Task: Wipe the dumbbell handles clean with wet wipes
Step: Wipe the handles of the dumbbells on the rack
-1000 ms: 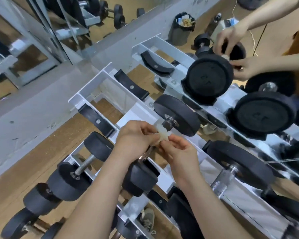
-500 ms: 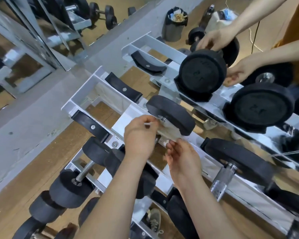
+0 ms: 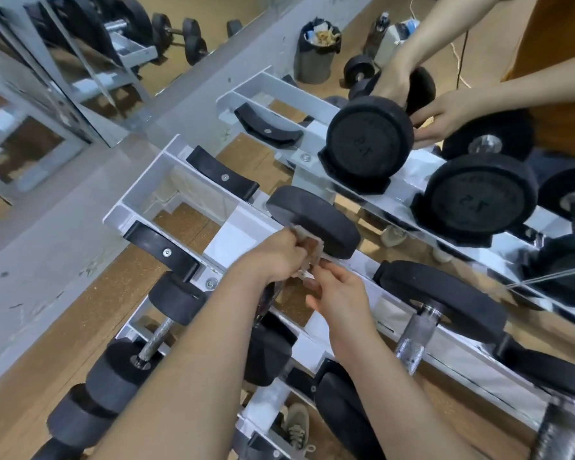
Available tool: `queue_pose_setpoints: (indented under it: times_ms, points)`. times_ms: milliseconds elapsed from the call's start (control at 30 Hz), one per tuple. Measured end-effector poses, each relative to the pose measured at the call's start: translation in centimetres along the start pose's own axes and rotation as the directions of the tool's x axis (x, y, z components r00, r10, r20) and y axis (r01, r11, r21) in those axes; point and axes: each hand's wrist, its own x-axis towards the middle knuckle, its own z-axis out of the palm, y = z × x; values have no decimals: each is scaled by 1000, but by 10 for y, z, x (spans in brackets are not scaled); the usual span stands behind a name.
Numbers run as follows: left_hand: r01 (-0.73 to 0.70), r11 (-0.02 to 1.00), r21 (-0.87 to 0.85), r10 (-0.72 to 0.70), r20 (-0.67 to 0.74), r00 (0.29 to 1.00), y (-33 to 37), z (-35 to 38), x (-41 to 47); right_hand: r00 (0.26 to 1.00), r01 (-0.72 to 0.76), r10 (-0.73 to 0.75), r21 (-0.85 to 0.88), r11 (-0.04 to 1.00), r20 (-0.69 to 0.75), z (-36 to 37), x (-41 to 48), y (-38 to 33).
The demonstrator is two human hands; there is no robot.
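On the middle tier of a white rack [image 3: 140,200] lies a black dumbbell [image 3: 312,220]. My left hand [image 3: 273,257] is wrapped around its handle, just below the upper weight, with a translucent wet wipe [image 3: 309,250] pressed against the bar. Only the wipe's upper edge and a loose white corner show; the handle itself is hidden under the hand. My right hand [image 3: 339,293] sits beside it, fingers pinching the wipe's loose lower corner. A second dumbbell with a bare knurled steel handle [image 3: 415,336] lies to the right on the same tier.
Another person's two hands [image 3: 439,117] hold a large dumbbell [image 3: 369,141] on the top tier at upper right. Smaller dumbbells [image 3: 153,340] fill the lower tier at left. A full bin [image 3: 317,51] stands on the floor behind the rack. A mirror wall runs along the left.
My left hand went from folding the wipe in front of me up onto the dumbbell handle and closed around it. My right hand followed, keeping the wipe's end. The view shifted slightly.
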Motion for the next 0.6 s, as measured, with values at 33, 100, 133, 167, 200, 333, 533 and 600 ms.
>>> queue_pose_setpoints:
  times_ms: [33, 100, 133, 167, 200, 333, 533, 600]
  points:
    - [14, 994, 104, -6, -73, 997, 5, 6, -1, 1000, 8, -8, -4, 1000, -2, -1, 0, 2]
    - [53, 939, 339, 81, -369, 926, 11, 32, -14, 1000, 26, -26, 28, 999, 12, -3, -2, 4]
    - [92, 922, 375, 66, -389, 919, 11, 46, -20, 999, 37, -37, 29, 999, 13, -4, -3, 4]
    - [107, 906, 409, 72, -399, 914, 11, 53, -24, 999, 50, -50, 13, 999, 10, -5, -3, 5]
    - [106, 887, 449, 94, -400, 912, 11, 53, -29, 997, 70, -70, 0, 998, 14, -6, -3, 5]
    - [162, 826, 539, 43, -347, 937, 4, 38, -36, 988, 130, -125, -44, 991, 93, -1, -1, 4]
    - [192, 605, 772, -17, -229, 973, -10, 31, -66, 953, 303, -275, -332, 894, 129, 5, 2, 2]
    - [195, 544, 816, -57, -196, 979, -13, 30, -79, 948, 318, -299, -417, 851, 113, 10, 4, 11]
